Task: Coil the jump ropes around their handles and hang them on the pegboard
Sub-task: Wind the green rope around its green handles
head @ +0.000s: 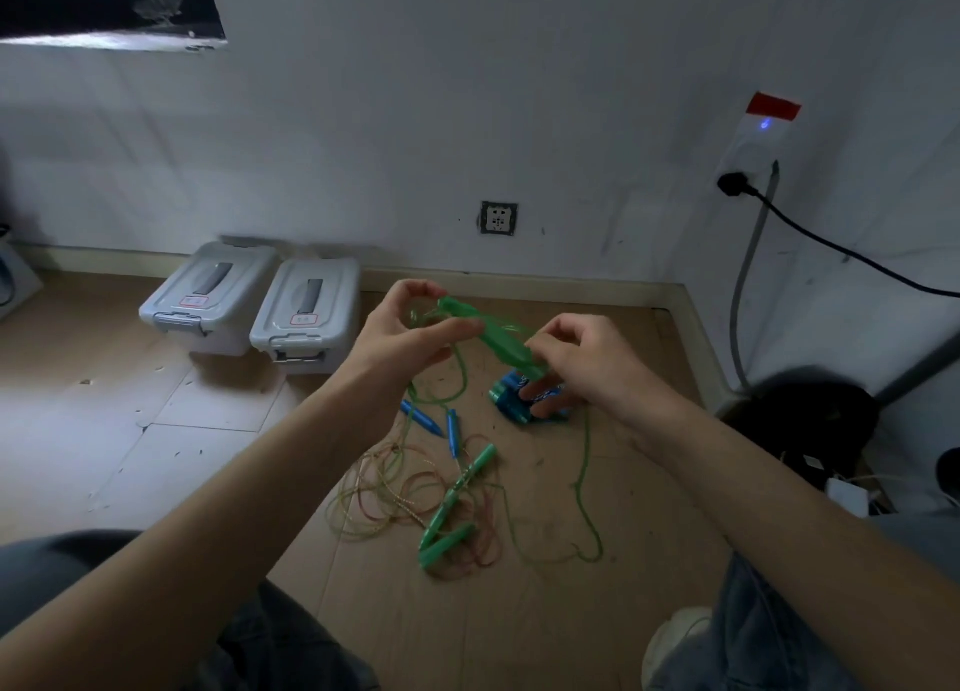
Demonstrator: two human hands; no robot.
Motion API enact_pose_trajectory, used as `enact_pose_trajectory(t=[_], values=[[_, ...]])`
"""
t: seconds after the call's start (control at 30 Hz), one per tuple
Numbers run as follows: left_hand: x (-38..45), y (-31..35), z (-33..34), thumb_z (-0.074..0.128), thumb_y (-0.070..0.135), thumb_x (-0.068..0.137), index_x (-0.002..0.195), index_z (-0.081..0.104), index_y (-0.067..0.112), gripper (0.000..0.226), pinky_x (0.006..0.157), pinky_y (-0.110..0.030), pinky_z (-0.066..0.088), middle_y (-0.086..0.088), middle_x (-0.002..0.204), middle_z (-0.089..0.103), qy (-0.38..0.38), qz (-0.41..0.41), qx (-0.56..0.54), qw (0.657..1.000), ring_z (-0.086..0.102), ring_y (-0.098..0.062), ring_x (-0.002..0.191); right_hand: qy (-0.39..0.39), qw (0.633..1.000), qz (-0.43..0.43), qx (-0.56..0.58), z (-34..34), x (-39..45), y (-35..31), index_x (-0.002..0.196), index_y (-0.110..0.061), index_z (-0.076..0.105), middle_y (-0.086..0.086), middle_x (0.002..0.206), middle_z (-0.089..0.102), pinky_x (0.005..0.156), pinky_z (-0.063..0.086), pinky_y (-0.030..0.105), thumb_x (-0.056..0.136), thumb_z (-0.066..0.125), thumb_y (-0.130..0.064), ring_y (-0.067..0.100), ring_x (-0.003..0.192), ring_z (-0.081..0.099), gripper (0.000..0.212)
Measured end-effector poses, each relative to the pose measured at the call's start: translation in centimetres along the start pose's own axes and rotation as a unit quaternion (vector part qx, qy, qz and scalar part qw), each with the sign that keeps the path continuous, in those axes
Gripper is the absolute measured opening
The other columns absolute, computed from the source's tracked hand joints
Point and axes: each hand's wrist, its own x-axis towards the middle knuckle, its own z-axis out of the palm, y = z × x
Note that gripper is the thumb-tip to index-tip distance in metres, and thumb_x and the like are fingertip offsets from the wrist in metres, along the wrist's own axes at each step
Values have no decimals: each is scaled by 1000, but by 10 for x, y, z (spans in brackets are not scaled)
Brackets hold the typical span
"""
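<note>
Held up over the wooden floor (130, 430), a pair of green handles (498, 344) lies slanted between the two hands, its upper end toward 10 o'clock and its lower end toward 4 o'clock; the right hand (587, 373) pinches the lower end, fingers (540, 391) curled under it and thumb on top; the left hand (405, 337) sits at the upper end with its fingers bent in a loose ring around thin green rope (460, 373), though how firmly it grips the strand cannot be told; the rope trails down from the handles to the floor and loops out toward 5 o'clock. Below the hands, at 6 o'clock, more jump ropes lie loose in a tangle (410, 493): two blue handles (421, 417) nearer the hands, several green handles on the floor (452, 508) just beyond them, thin reddish and yellowish cord coiled around. A blue-green bundle (511, 404) rests on the floor directly under the right hand, partly hidden. At 10 o'clock two grey lidded bins (306, 316) stand side by side against the white wall; a wall socket (498, 217) sits at 12 o'clock; a black cable (831, 243) runs from a plug at 2 o'clock.
</note>
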Motion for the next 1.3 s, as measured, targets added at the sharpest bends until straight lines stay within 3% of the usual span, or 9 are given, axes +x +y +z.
enact_pose_trajectory(t=[0.23,0.37,0.53,0.6,0.7,0.83,0.93,1.1,1.3], values=[[19,26,-33,54,14,89,97,50,12,9,52,-20,53,-4,83,58,156,-18,-214,964,59,-12,67,3,996,32,-85,-9,-4,18,78,-11,55,6,68,60,34,34,16,88,45,3,8,42,47,20],[4,17,-29,55,17,87,87,57,7,10,45,-16,49,-5,74,58,-3,-134,40,990,55,-8,52,24,994,-6,-104,-20,1,12,79,-14,58,1,69,61,41,34,17,88,53,-5,8,50,45,14],[5,24,-31,58,26,86,81,58,11,15,44,-16,41,-1,64,54,2,-113,143,983,47,-7,46,14,999,-42,-19,-26,4,2,75,-14,62,-3,65,62,44,36,11,88,48,-2,7,53,49,23],[5,23,-34,59,30,84,82,59,13,18,46,-16,42,-1,63,56,-32,-127,183,974,49,-9,50,-35,992,-51,-109,-29,2,0,97,-16,60,-5,89,63,54,40,8,88,53,-6,3,75,58,16],[2,16,-29,60,33,84,76,64,15,20,44,-13,42,5,52,58,-132,-124,254,950,49,-5,45,-207,923,-28,-324,-28,-2,8,140,-32,25,-2,135,35,90,38,19,79,67,-15,11,117,39,75],[3,11,-20,55,24,88,77,64,10,20,44,-13,43,5,53,59,-131,-106,180,969,49,-3,44,-302,925,-55,-222,-16,-12,4,140,-40,22,-6,145,26,101,40,30,79,69,-16,12,124,37,80],[5,9,-15,48,20,92,82,62,9,20,48,-15,47,4,58,63,-108,-94,60,988,55,-4,49,-276,957,-69,-57,-13,-11,-1,128,-46,34,-10,133,39,98,46,34,77,71,-17,14,119,48,69],[2,11,-11,45,19,93,86,64,10,22,56,-20,52,-3,71,68,-176,-94,-1,980,64,-11,62,-169,970,-136,-108,1,-8,3,105,-19,60,-4,96,64,70,53,17,82,67,-19,2,84,62,24],[4,9,-26,48,20,93,92,57,9,14,48,-16,49,4,66,63,-8,44,471,881,61,-6,53,14,882,-132,-452,-24,0,9,84,-25,53,-5,86,62,58,41,20,86,60,-21,9,76,57,9]])
